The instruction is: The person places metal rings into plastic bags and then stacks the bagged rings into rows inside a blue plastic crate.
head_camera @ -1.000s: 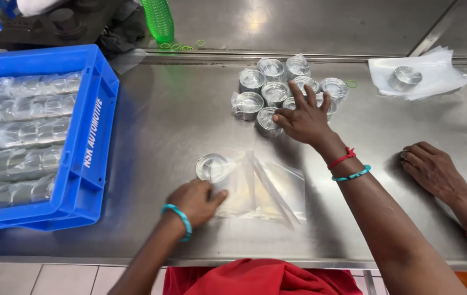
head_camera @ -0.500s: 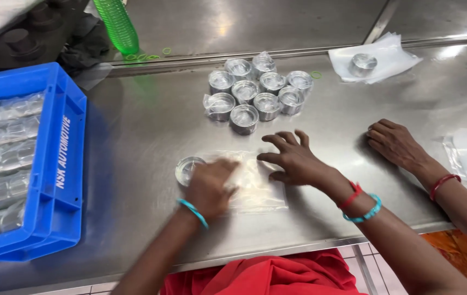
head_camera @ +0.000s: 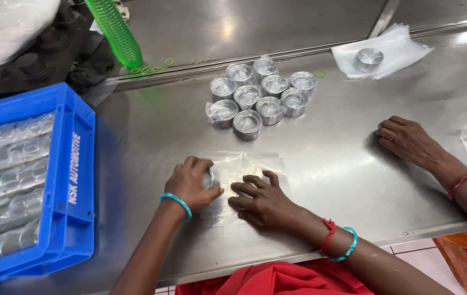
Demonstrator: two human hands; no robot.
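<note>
At the far left I see a blue crate [head_camera: 75,180] holding rows of plastic-wrapped metal cylinders [head_camera: 4,186]. Just right of it, my left hand [head_camera: 192,186], with a teal bangle at the wrist, curls its fingers down around a small metal ring [head_camera: 209,178]; the fingers are closed on it, holding it at the left edge of a clear plastic bag [head_camera: 244,169] that lies flat on the steel table [head_camera: 151,136]. Beside it, my right hand [head_camera: 263,202] lies palm down on the bag with its fingers spread apart, pressing the plastic to the table and gripping nothing. Farther back, above the bag, stands a cluster of wrapped metal rings [head_camera: 258,93], packed close together. A green ribbed bottle [head_camera: 114,30] leans at the upper left. At the right, another person's hand [head_camera: 408,139] rests on the table, fingers loosely bent. Behind it one more ring [head_camera: 369,59] sits on a stack of clear bags [head_camera: 402,46].
</note>
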